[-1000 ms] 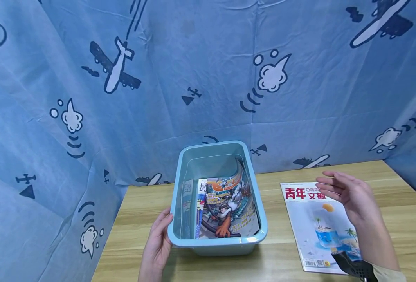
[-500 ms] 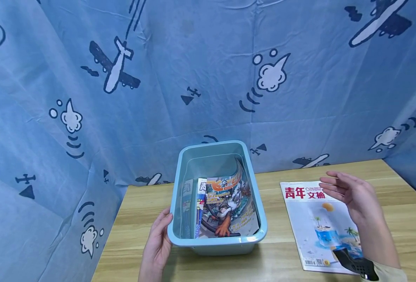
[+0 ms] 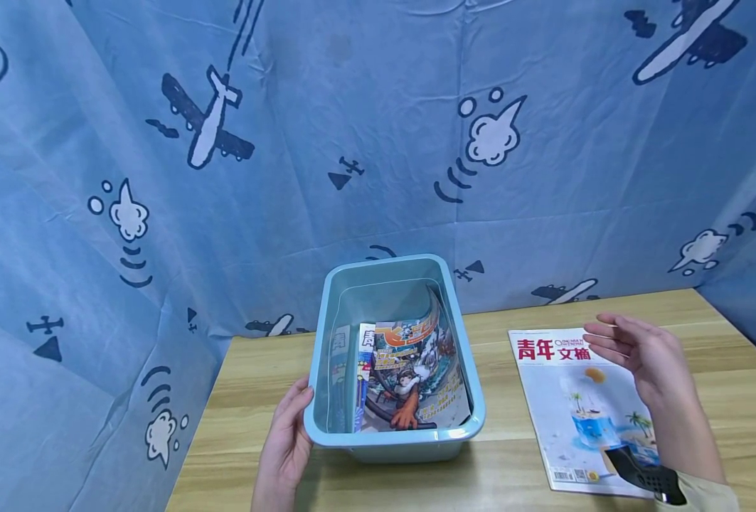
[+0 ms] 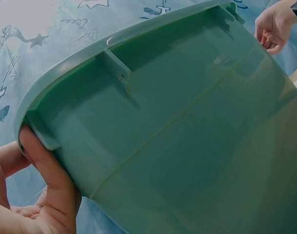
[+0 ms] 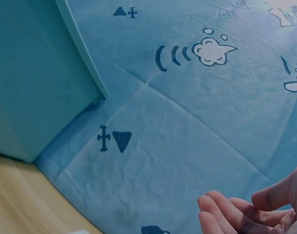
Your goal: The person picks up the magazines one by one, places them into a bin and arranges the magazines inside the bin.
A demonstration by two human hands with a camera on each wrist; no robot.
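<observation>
A light blue-green plastic storage bin (image 3: 393, 438) stands on the table, tilted slightly in the head view. My left hand (image 3: 286, 434) grips its near left corner; in the left wrist view the fingers (image 4: 53, 180) tuck up under the rim beside a rib of the bin wall (image 4: 177, 141). Inside lean several magazines, the front one a colourful comic magazine (image 3: 410, 384) with its right edge curling up the wall. To the right, a magazine with red title characters (image 3: 560, 405) lies flat. Above its right side hovers my right hand (image 3: 649, 363), fingers relaxed, holding nothing.
Behind the wooden table (image 3: 256, 377) hangs a blue curtain (image 3: 378, 163) printed with planes and clouds, and it closes in the left and right sides too. A strip of bare tabletop separates the bin from the flat magazine.
My right hand has drifted slightly to the right over the magazine. The left hand keeps its hold on the bin, which stays in place.
</observation>
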